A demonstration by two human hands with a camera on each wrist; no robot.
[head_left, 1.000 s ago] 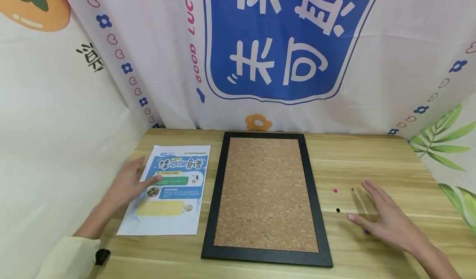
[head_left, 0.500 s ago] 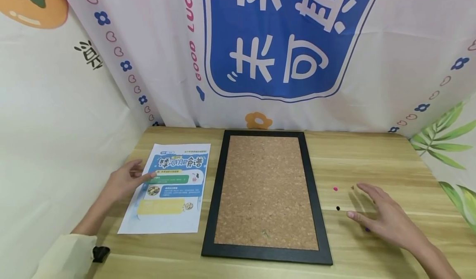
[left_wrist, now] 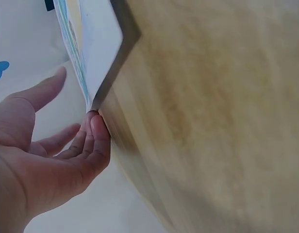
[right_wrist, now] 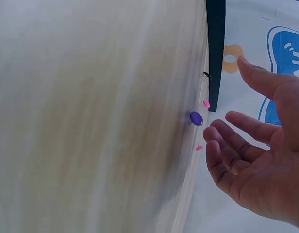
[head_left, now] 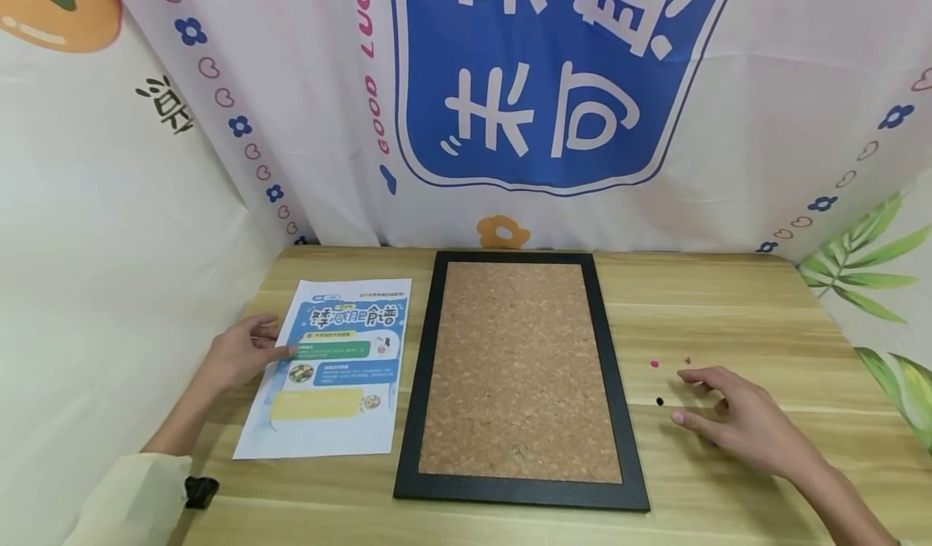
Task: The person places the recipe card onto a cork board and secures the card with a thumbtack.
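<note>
A printed sheet of paper [head_left: 331, 441] with blue, green and yellow blocks lies on the table's left side. At its left edge, my left hand [head_left: 236, 356] touches the paper with its fingertips; in the left wrist view the thumb stands apart from the sheet. Over the table at right hovers my right hand [head_left: 746, 421], fingers loosely bent and holding nothing. Near its fingertips are a pink thumbtack [head_left: 654, 364], a black thumbtack [head_left: 659, 401] and a small pinkish thumbtack [head_left: 688, 360]. A purple thumbtack [right_wrist: 196, 118] shows in the right wrist view; the hand hides it from the head view.
Between the hands lies a cork board [head_left: 520, 368] with a black frame [head_left: 520, 489]. The wooden table [head_left: 713, 287] meets a printed curtain [head_left: 328, 166] along its back edge. White cloth with leaf prints [head_left: 866, 263] hangs at the right.
My left hand has drawn back slightly to the left, its thumb reaching less far over the paper. My right hand's fingers have bent and come nearer the thumb, covering the purple thumbtack from the head view.
</note>
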